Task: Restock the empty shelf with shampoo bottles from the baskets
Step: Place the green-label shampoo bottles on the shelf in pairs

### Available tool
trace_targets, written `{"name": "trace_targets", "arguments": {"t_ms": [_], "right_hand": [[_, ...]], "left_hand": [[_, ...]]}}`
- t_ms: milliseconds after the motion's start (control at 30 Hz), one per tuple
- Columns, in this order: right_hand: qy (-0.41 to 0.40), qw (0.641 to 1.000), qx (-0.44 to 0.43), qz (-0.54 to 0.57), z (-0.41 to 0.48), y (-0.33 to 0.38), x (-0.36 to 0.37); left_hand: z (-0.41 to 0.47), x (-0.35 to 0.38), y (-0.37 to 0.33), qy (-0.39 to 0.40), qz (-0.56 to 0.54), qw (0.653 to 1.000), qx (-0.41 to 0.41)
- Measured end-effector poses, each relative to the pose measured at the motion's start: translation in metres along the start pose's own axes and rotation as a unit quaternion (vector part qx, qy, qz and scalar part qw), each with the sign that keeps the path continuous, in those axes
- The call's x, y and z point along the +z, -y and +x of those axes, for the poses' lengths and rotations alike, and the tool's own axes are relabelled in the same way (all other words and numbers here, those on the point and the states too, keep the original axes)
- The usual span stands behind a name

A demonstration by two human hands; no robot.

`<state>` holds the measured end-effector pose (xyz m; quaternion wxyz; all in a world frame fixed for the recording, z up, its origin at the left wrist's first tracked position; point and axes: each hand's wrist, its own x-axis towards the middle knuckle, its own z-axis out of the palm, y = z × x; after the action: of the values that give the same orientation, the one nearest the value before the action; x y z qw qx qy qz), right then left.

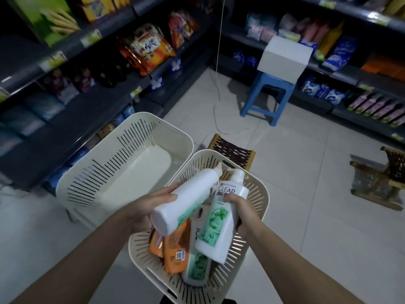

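My left hand [145,207] grips a white shampoo bottle [186,199] that lies tilted, base toward me, over the near cream basket [255,194]. My right hand [240,210] grips a second white bottle with a green leaf label [221,218], held nearly upright. Below them in that basket lie orange bottles [174,251] and another white and green bottle [196,268]. A second cream basket [92,181] to the left holds nothing. A dark shelf [92,102] with a bare stretch runs along the left.
Left shelves carry snack bags [149,49] and blue packs. A blue stool [268,95] bearing a white box [285,58] stands ahead on the tiled floor. Two low woven stools [232,150] [381,178] sit nearby. A thin cable [219,62] hangs down.
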<state>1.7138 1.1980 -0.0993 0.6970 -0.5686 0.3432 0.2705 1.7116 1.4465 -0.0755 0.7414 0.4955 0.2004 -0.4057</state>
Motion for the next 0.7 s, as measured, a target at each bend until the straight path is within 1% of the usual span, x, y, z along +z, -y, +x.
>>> {"name": "trace_targets", "arguments": {"t_ms": [67, 100, 167, 200, 233, 267, 300, 367, 433, 500, 633, 700], "right_hand": [[0.02, 1.0, 0.001, -0.003, -0.004, 0.004, 0.005], [0.029, 1.0, -0.003, -0.004, -0.006, 0.006, 0.008], [0.051, 0.999, -0.015, -0.01, -0.013, 0.013, 0.015], [0.061, 0.998, -0.025, -0.014, -0.019, 0.018, 0.018], [0.071, 0.996, -0.041, -0.023, -0.023, 0.023, 0.02], [0.076, 0.995, -0.057, -0.03, -0.028, 0.028, 0.023], [0.077, 0.993, -0.08, -0.043, -0.032, 0.031, 0.025], [0.07, 0.988, -0.118, -0.076, -0.04, 0.037, 0.029], [0.081, 0.984, -0.133, -0.086, -0.051, 0.041, 0.033], [0.107, 0.981, -0.134, -0.086, -0.061, 0.044, 0.035], [0.173, 0.966, -0.152, -0.116, -0.08, 0.052, 0.042], [0.202, 0.961, -0.147, -0.119, -0.088, 0.055, 0.051]], "left_hand": [[-0.009, -0.001, 0.011, 0.056, -0.036, 0.998, 0.022], [-0.014, 0.002, 0.013, 0.097, -0.037, 0.994, 0.037], [-0.022, 0.012, 0.013, 0.179, -0.002, 0.981, 0.071], [-0.025, 0.018, 0.011, 0.19, 0.014, 0.978, 0.082], [-0.029, 0.026, 0.008, 0.18, 0.023, 0.98, 0.085], [-0.033, 0.033, 0.006, 0.149, 0.025, 0.985, 0.084], [-0.036, 0.042, 0.005, 0.107, 0.025, 0.99, 0.084], [-0.043, 0.063, 0.006, -0.002, 0.025, 0.995, 0.093], [-0.045, 0.078, 0.009, -0.092, -0.031, 0.987, 0.126], [-0.051, 0.086, 0.01, -0.133, -0.078, 0.977, 0.146], [-0.075, 0.078, 0.012, -0.183, -0.094, 0.96, 0.189], [-0.091, 0.076, 0.016, -0.204, -0.128, 0.949, 0.202]]}}
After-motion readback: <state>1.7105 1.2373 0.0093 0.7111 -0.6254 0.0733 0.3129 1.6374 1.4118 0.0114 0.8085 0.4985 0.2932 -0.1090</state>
